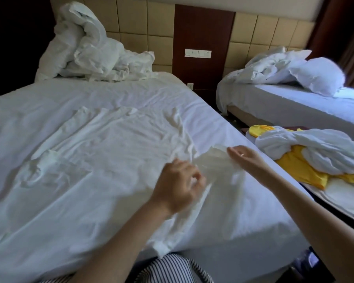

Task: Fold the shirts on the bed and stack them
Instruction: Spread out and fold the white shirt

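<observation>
Hands sit close together near the right edge of the bed [213,107], toward its near corner, with a raised flap of the white shirt [110,148] strung between them. The left hand [178,184] has its fingers curled round the near end of that flap and grips it. The right hand [246,158] lies farther along the edge, and its fingertips meet the flap's far corner. Blur hides whether they pinch it or only touch it, so I cannot tell. The two hands are apart, with the flap bridging the gap.

The rest of the shirt lies flat and rumpled to the left of both hands, spread over the middle of the bed. It is white on a white sheet, so its outline is hard to trace. Its long axis seems to run from the near edge toward the far edge, though I cannot be sure. Since the body lies leftward, the coming fold likely carries the flap left, across the body. The left hand is the nearer to it and the right has the longer reach.

Off the bed to the right lies a pile of yellow and white clothes [315,160], and a crumpled duvet [94,48] sits at the far left corner
</observation>
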Available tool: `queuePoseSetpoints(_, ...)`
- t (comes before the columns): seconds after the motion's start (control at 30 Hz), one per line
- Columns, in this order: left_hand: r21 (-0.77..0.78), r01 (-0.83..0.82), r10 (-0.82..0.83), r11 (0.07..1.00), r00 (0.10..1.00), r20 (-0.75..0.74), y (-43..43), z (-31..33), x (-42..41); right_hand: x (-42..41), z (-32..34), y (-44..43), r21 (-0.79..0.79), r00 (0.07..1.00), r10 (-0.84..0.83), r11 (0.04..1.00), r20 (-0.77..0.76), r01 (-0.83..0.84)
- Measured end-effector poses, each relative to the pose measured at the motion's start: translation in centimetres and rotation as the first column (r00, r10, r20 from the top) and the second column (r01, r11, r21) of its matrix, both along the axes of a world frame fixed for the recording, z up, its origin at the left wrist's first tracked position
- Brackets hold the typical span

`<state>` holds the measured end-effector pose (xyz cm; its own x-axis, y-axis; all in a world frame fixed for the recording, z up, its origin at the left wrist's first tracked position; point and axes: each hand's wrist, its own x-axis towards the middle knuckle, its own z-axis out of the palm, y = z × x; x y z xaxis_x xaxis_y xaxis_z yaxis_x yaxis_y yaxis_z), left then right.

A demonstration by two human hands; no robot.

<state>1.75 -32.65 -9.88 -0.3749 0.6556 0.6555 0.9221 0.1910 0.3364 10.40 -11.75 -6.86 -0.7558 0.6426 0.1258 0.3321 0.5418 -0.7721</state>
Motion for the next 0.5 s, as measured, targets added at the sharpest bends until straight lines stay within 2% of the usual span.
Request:
queuePoseSetpoints(0.07, -0.183, -0.009, -0.002, 0.983, 0.998, -0.056, 0.5, -0.5, 2.6, 0.5, -0.6, 0.0, -0.011, 0.968, 0.028, 1.0, 0.251, -0.026)
queuePoseSetpoints(0.1, -0.242, -0.048, 0.023, 0.969, 0.994, -0.108, 0.6, -1.0, 3.4, 0.6, -0.8, 0.0, -0.017, 0.953, 0.041, 0.999, 0.299, -0.037)
queuePoseSetpoints(0.17, -0.275, -0.112, 0.079, 0.955, 0.989, -0.128, 1.0, -1.8, 4.2, 0.8, -0.8, -0.2, -0.079, 0.979, 0.073, 0.995, 0.189, -0.059)
queuePoseSetpoints(0.23, -0.17, -0.113, 0.099, 0.979, 0.991, -0.089, 1.2, -2.1, 4.0, 0.9, 0.0, -0.9, -0.131, 0.997, 0.068, 0.989, 0.041, -0.062)
queuePoseSetpoints(0.3, -0.035, 0.026, -0.023, 0.999, 0.996, 0.085, 1.2, -1.7, 4.0, 0.7, 0.9, -0.6, -0.186, 0.999, -0.008, 0.983, -0.052, -0.002)
queuePoseSetpoints(0.33, 0.014, 0.142, -0.141, 0.99, 0.957, 0.255, 0.9, -0.9, 4.2, 0.4, 1.6, -0.4, -0.234, 0.996, -0.07, 0.971, -0.056, 0.055)
queuePoseSetpoints(0.37, 0.052, 0.274, -0.267, 0.96, 0.848, 0.459, 0.6, -0.2, 4.5, 0.1, 2.4, -0.1, -0.31, 0.991, -0.128, 0.944, -0.039, 0.11)
queuePoseSetpoints(0.4, 0.079, 0.378, -0.346, 0.922, 0.72, 0.602, 0.2, 0.3, 4.6, 0.0, 3.0, 0.3, -0.38, 0.983, -0.181, 0.91, -0.001, 0.167)
queuePoseSetpoints(0.43, 0.074, 0.438, -0.371, 0.896, 0.645, 0.668, -0.1, 0.5, 4.5, 0.0, 3.4, 0.6, -0.412, 0.976, -0.212, 0.885, 0.057, 0.216)
queuePoseSetpoints(0.47, 0.031, 0.472, -0.36, 0.881, 0.626, 0.692, -0.4, 0.5, 4.2, 0.1, 3.7, 0.8, -0.405, 0.967, -0.222, 0.878, 0.124, 0.253)
queuePoseSetpoints(0.5, -0.063, 0.473, -0.312, 0.879, 0.67, 0.673, -0.5, 0.2, 3.9, 0.4, 3.8, 0.7, -0.383, 0.962, -0.198, 0.887, 0.187, 0.257)
